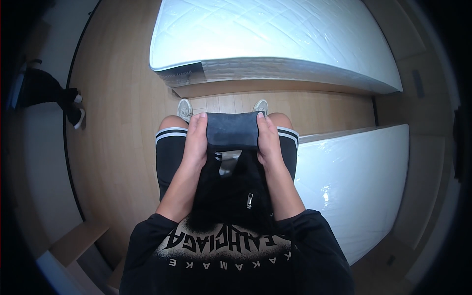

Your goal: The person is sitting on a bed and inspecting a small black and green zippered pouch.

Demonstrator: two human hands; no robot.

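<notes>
My left hand (197,138) and my right hand (268,138) grip the two side edges of a flat dark blue-grey piece (232,129), held out over my lap. Fabric or a leather-like sheet would fit; I cannot tell which. Both thumbs press on its upper corners, and most of the fingers are hidden behind it. Below it, between my forearms, is a black soft item (228,199), perhaps a bag, with a metal zip pull (250,201). Whether the two are joined is not clear.
I sit on a plastic-wrapped mattress (350,191). A second wrapped mattress (265,33) on a wooden base (265,86) lies beyond my feet. At the left, a person (48,88) in dark clothes stands by the wall. Lower left is wooden furniture (79,239).
</notes>
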